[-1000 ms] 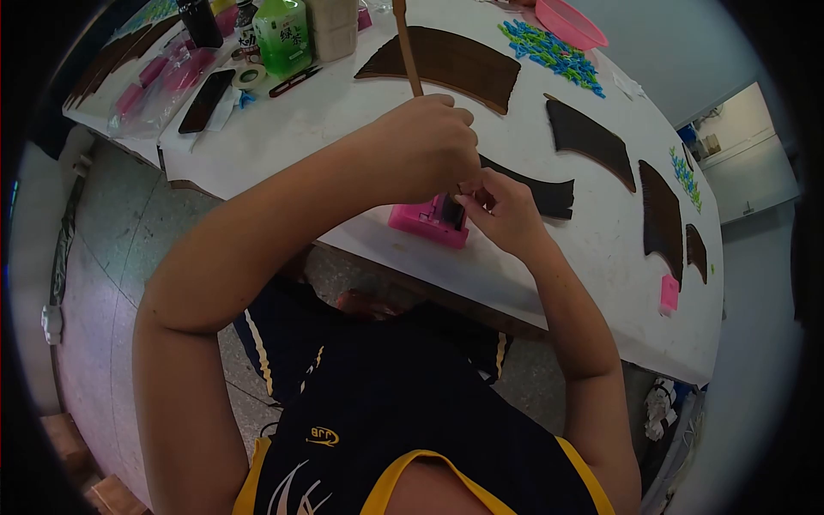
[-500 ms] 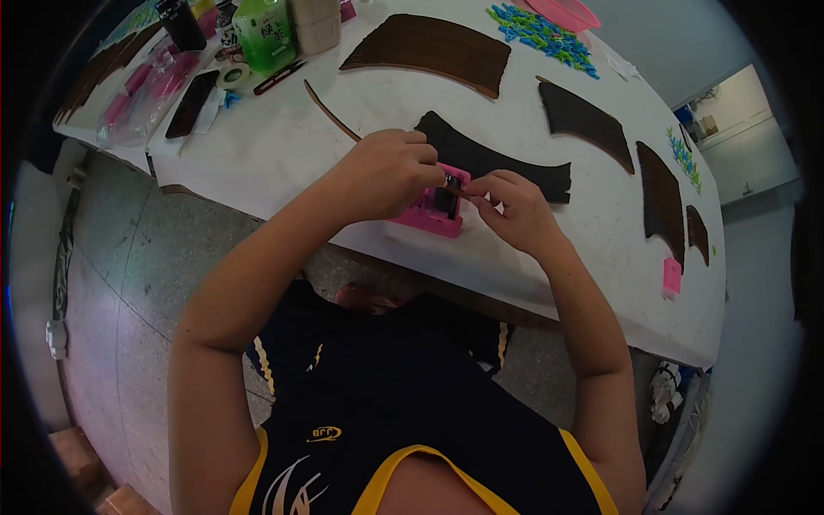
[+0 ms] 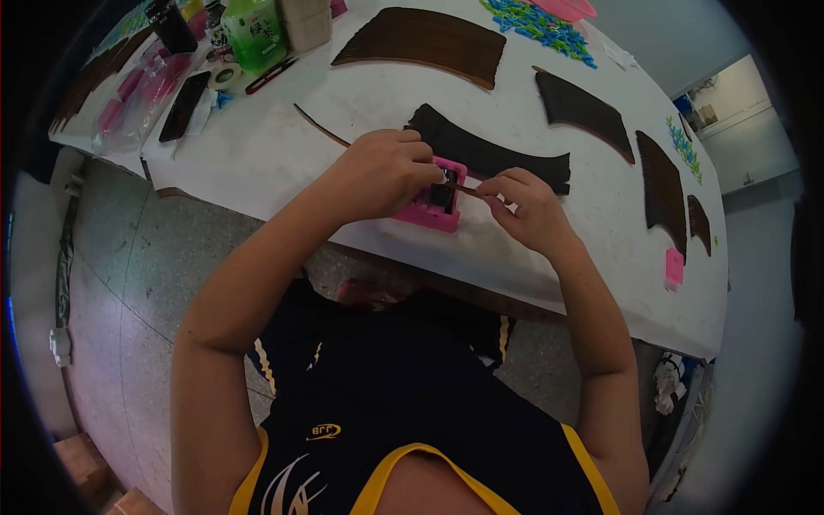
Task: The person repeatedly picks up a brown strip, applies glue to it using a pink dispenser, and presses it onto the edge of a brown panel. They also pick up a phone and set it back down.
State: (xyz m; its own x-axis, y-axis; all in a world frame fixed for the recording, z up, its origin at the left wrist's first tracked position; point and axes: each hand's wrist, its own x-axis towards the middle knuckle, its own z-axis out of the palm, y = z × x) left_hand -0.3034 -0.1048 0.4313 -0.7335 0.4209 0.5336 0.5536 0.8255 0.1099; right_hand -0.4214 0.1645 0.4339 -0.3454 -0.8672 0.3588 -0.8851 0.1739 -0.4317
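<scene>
Left hand (image 3: 386, 176) clenched on thin brown curved wooden strip (image 3: 319, 126) at pink plastic block (image 3: 427, 212). Right hand (image 3: 528, 210) pinches the strip's other end. Likely light, springy, snappable. Best held close to block.

A long white table (image 3: 283, 163) runs across the upper half of the view, its near edge showing a brown underside above a grey speckled floor (image 3: 112, 257) crossed by thin dark seams. Beyond the far end stands a plain, pale grey-blue wall (image 3: 652, 34) with a bright opening (image 3: 747, 146) at the right, and a lighter room shows through it. The light is even and soft, with only faint shadows on the tabletop.
</scene>
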